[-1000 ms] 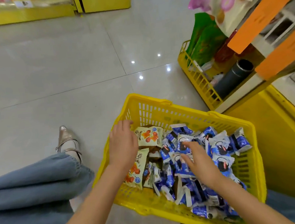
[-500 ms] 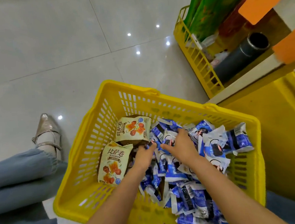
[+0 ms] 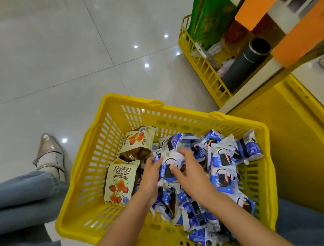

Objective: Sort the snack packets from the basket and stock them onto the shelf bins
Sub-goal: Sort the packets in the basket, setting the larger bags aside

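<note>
On a pale tiled floor (image 3: 55, 53) a yellow basket (image 3: 140, 101) is set. Inside it a blue packet (image 3: 168, 165) is gripped from either side by the left hand (image 3: 151, 175) and right hand (image 3: 193, 171). The shelf bin (image 3: 201, 61) is found ahead and rightward, nearer the right hand
</note>
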Demonstrator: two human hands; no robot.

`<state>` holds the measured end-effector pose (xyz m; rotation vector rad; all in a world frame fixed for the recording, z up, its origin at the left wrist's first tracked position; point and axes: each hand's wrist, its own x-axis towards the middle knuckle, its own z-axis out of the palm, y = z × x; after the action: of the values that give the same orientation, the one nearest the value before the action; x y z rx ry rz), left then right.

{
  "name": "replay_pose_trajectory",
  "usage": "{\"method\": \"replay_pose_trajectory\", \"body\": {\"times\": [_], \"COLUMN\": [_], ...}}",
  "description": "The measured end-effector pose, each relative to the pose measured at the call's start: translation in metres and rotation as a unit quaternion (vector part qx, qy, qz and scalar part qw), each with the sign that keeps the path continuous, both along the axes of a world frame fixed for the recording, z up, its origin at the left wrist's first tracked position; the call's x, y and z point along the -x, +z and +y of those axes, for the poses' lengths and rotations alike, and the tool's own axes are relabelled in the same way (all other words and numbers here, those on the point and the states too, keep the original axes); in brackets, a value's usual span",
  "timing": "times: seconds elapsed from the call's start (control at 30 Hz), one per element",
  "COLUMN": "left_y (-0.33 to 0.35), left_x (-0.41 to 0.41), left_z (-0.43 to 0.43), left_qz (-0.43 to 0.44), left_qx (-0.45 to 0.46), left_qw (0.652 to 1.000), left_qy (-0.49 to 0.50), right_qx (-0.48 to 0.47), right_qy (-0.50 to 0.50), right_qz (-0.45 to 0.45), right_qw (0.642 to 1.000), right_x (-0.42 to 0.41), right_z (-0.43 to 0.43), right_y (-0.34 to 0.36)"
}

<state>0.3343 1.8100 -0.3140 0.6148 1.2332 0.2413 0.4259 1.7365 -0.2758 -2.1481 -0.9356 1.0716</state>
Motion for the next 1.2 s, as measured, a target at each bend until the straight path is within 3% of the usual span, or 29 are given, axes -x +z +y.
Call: {"method": "replay_pose_trajectory", "body": {"times": [0.13,0.23,0.27,0.37,0.4,0.47,0.5,0.6,0.77,0.87,1.03,1.2], "left_y": [0.013,0.015,0.015,0.015,0.017,0.025,0.030,0.048,0.067,0.062,0.049,0.043], "left_x": [0.026,0.054,0.064,0.082,0.083,0.080,0.077,0.074,0.081,0.095,0.104,0.108], "left_z": [-0.001,-0.001,-0.002,-0.004,-0.004,-0.002,0.001,0.023,0.079,0.107,0.117,0.121], "left_qz": [0.011,0.044,0.079,0.205,0.228,0.245,0.240,0.207,0.270,0.313,0.298,0.260], "left_qx": [-0.117,-0.243,-0.286,-0.371,-0.384,-0.432,-0.465,-0.556,-0.617,-0.571,-0.508,-0.498], "left_qw": [0.989,0.941,0.901,0.697,0.654,0.621,0.630,0.702,0.707,0.737,0.787,0.806], "left_qy": [-0.085,-0.233,-0.317,-0.578,-0.610,-0.606,-0.574,-0.394,-0.215,-0.182,-0.183,-0.186], "right_qx": [0.018,0.075,0.085,0.055,0.033,-0.013,-0.035,-0.055,0.091,0.142,0.218,0.283], "right_qy": [0.036,0.145,0.191,0.254,0.244,0.187,0.155,0.086,0.093,0.099,0.076,0.218], "right_qz": [-0.007,-0.117,-0.169,-0.237,-0.236,-0.217,-0.209,-0.196,-0.210,-0.230,-0.272,-0.340], "right_qw": [0.999,0.980,0.963,0.936,0.940,0.958,0.965,0.975,0.969,0.958,0.934,0.870], "right_x": [0.019,0.029,0.031,0.029,0.027,0.019,0.012,-0.014,-0.057,-0.065,-0.071,-0.078], "right_z": [-0.023,-0.039,-0.042,-0.047,-0.046,-0.038,-0.031,-0.003,0.034,0.053,0.057,0.051], "right_y": [0.015,0.017,0.017,0.018,0.020,0.021,0.021,0.009,-0.027,-0.046,-0.063,-0.069]}}
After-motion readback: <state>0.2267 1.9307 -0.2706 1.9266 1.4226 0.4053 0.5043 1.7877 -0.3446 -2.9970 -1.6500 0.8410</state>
